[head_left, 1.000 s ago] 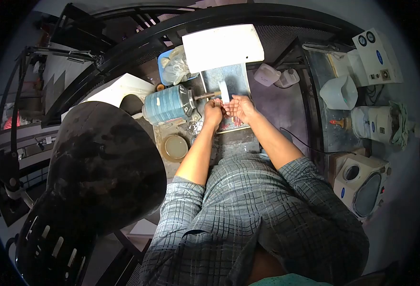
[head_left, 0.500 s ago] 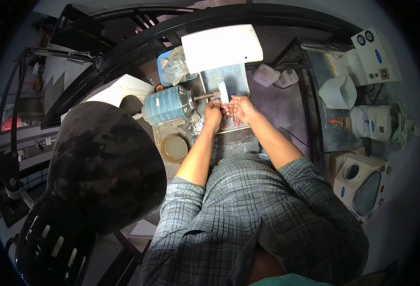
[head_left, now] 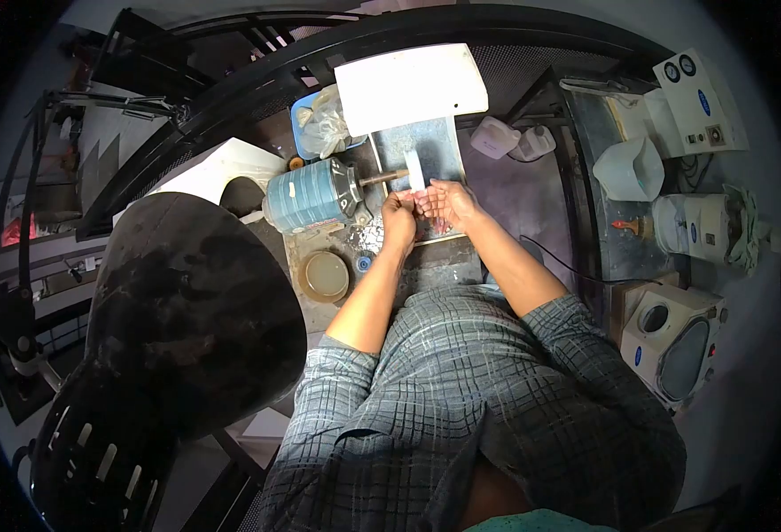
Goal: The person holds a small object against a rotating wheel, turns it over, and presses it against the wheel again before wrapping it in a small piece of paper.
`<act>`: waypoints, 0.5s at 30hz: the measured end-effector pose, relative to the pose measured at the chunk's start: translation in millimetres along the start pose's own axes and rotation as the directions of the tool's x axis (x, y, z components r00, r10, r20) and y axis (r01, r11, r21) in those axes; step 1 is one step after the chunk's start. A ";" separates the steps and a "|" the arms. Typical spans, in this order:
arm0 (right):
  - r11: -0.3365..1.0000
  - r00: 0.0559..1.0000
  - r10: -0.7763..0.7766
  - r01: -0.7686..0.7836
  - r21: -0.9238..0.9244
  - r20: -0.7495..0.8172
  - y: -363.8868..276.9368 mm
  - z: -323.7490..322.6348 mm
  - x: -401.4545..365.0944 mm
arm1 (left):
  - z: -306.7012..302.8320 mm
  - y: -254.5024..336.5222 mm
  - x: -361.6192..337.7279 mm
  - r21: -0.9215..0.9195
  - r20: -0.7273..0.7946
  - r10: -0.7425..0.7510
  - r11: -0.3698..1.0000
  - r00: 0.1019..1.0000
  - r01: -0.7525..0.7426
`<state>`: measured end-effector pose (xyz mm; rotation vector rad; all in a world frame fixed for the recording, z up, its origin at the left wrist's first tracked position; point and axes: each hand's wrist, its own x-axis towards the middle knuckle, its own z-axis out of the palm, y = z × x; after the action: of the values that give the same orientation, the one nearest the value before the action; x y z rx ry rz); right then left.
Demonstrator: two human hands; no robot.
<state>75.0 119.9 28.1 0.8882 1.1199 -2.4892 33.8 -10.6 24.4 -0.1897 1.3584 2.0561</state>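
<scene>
A blue bench polishing motor (head_left: 312, 195) lies across the worktop, its metal shaft (head_left: 380, 179) pointing right. On the shaft's end is a white buffing wheel (head_left: 414, 168), standing over a shallow tray (head_left: 448, 142). My left hand (head_left: 398, 220) is closed in a pinch just below the wheel. Beside it, my right hand (head_left: 452, 206) has its fingers curled in towards the left fingertips. Both meet at the wheel's lower edge around something small, mostly covered by the fingers; I cannot make out what it is.
A white hood (head_left: 413, 89) rises behind the wheel. Left of my forearm are a round bowl (head_left: 325, 276) of cloudy liquid and a small blue round item (head_left: 364, 264). A blue basin (head_left: 300, 133) holds plastic bags. A large black chair-like form (head_left: 200, 310) fills the left. Machines (head_left: 674, 346) stand right.
My hands have shifted slightly at the wheel's lower edge, and the right fingers look a little more spread. The blue round item by the bowl shows more fully beside my left forearm.
</scene>
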 end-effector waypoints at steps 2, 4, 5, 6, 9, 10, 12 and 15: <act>1.000 1.000 -0.009 0.009 -0.010 0.001 0.4 -0.4 -0.6 | 5.3 4.6 -4.6 -0.027 -0.034 -0.012 1.000 0.999 0.011; 0.999 1.000 -0.017 0.017 -0.042 -0.012 -0.7 0.6 -2.0 | 4.8 4.5 -4.4 -0.022 -0.031 -0.012 1.000 0.999 0.011; 0.999 1.000 -0.017 0.016 -0.040 -0.013 -0.9 1.2 -2.6 | 4.1 4.6 -4.6 -0.017 -0.030 -0.012 1.000 0.999 0.011; 0.999 1.000 -0.018 0.017 -0.043 -0.017 -1.4 2.0 -3.2 | 3.0 3.6 -3.7 -0.016 -0.030 -0.012 1.000 0.999 0.012; 1.000 1.000 -0.003 0.003 -0.028 -0.012 -4.1 2.9 -3.5 | -0.4 1.1 1.4 0.035 -0.045 0.009 0.999 0.999 -0.008; 1.000 1.000 0.012 -0.012 -0.012 0.000 -4.9 2.9 -2.9 | -2.3 0.6 3.9 0.074 -0.048 0.014 0.997 0.999 -0.011; 1.000 1.000 0.028 -0.028 0.008 -0.004 -5.4 3.3 0.1 | -4.3 -1.3 8.1 0.113 -0.051 0.021 0.993 0.998 -0.015; 0.998 0.998 0.055 -0.054 0.043 -0.010 -5.5 3.0 3.6 | -4.9 -3.2 13.1 0.103 -0.048 0.018 0.995 0.999 -0.013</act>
<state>68.4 121.3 30.7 0.9324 1.0358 -2.4754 24.4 -8.3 13.8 -0.1857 1.4954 2.0007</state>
